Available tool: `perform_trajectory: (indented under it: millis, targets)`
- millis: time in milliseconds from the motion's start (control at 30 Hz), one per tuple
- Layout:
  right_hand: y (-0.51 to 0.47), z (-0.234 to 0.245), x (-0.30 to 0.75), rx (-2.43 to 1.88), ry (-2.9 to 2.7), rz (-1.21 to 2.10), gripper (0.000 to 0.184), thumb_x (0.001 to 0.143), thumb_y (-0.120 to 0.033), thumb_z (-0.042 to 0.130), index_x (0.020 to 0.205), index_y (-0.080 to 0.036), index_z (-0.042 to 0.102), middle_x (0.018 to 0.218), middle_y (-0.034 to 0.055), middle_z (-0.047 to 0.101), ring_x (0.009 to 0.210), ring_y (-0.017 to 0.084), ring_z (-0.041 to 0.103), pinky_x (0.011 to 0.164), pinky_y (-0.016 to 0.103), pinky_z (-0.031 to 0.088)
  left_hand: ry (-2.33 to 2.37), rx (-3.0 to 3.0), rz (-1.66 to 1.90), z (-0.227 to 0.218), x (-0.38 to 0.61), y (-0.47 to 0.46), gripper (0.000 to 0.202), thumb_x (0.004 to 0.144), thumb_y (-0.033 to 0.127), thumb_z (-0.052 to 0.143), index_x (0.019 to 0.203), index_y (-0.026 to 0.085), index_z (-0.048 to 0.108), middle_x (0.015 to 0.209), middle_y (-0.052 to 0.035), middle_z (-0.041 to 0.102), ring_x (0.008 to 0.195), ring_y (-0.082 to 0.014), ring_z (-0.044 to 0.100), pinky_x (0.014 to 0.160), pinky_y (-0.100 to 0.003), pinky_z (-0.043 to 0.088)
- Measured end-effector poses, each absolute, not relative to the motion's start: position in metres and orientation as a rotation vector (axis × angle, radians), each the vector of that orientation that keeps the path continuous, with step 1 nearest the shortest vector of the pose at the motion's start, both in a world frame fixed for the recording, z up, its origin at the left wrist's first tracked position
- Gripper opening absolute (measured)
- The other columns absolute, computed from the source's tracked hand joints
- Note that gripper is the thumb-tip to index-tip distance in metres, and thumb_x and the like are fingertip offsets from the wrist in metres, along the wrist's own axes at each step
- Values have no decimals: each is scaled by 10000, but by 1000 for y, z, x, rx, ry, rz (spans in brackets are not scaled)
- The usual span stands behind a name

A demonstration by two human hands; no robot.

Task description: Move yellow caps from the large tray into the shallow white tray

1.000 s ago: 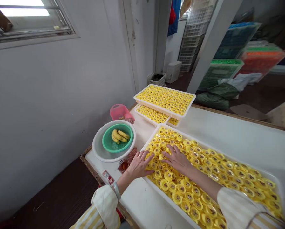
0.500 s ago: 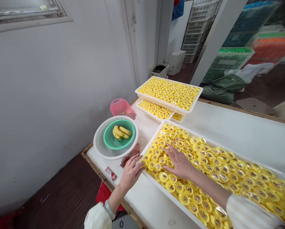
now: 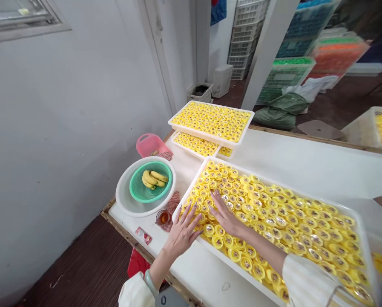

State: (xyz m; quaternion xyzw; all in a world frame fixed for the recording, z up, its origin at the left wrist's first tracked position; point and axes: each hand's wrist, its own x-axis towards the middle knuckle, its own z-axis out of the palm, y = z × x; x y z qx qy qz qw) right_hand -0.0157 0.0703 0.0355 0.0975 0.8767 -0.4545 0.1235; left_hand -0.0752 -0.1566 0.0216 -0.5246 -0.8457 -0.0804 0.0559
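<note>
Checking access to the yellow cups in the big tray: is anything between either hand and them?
Nothing visible is. The right hand lies flat on the yellow cups, and the left hand reaches across the near-left corner of the tray, its spread fingers touching the cups there.

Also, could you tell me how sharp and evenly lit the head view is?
Head view: the left hand and right hand at the yellow cups are sharp in soft, even light; the coloured crates at upper right are blurred; the wide lens splays the doorframe and pillar.
</note>
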Motion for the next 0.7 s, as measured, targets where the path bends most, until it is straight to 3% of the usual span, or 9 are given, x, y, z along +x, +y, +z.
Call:
perform_trajectory:
  millis: [100,267,367,467,567,633,700]
  targets:
    - [58,32,-19,302,2527,-1418,775,945,-669,184,1551,-236,-33,1609,23,-141,1463,189,-142,1205,457,31,-2564,-1591,-248,24,-75,-150,593,979,435,420,1501,191,279,1563,-107,326,1477,-276,199,1158,-502,279]
    - [50,28,-34,307,2485,-1482,879,915,-720,193,1547,-160,-48,1593,94,-186,1449,229,-193,1192,486,-43,-2564,-1618,-169,22,-79,-138,599,959,500,429,1459,176,369,1520,-112,408,1439,-300,299,1138,-522,322]
    - [48,39,-37,311,2473,-1503,899,910,-719,258,1550,-152,-20,1603,132,-133,1459,290,-139,1184,544,-1,-2507,-1637,-172,16,-81,-140,600,951,475,463,1465,181,360,1484,-129,458,1415,-300,352,1123,-529,352]
    - [50,64,-25,305,2530,-1536,949,895,-667,411,1543,-92,24,1606,185,-53,1468,331,-54,1187,543,97,-2339,-1598,-279,14,-82,-146,645,953,403,483,1513,185,251,1478,-169,451,1411,-320,351,1110,-576,352]
    - [70,88,15,269,2773,-1565,954,864,-552,554,1546,-199,-13,1629,77,-32,1484,252,-40,1212,465,107,-2313,-1479,-444,23,-77,-146,696,928,273,539,1531,226,194,1569,-150,285,1442,-340,268,1128,-627,293]
    - [94,91,69,328,3197,-1510,801,913,-464,487,1534,-262,23,1627,52,98,1487,259,66,1200,501,184,-2241,-1432,-574,34,-60,-141,785,852,224,649,1519,266,238,1584,-112,268,1430,-366,293,1120,-647,301]
    - [123,82,146,854,3468,-1232,670,951,-375,387,1514,-321,28,1586,47,234,1474,276,152,1165,539,278,-2126,-1473,-710,41,-21,-130,882,751,201,744,1502,298,289,1577,-79,301,1396,-387,356,1098,-659,347]
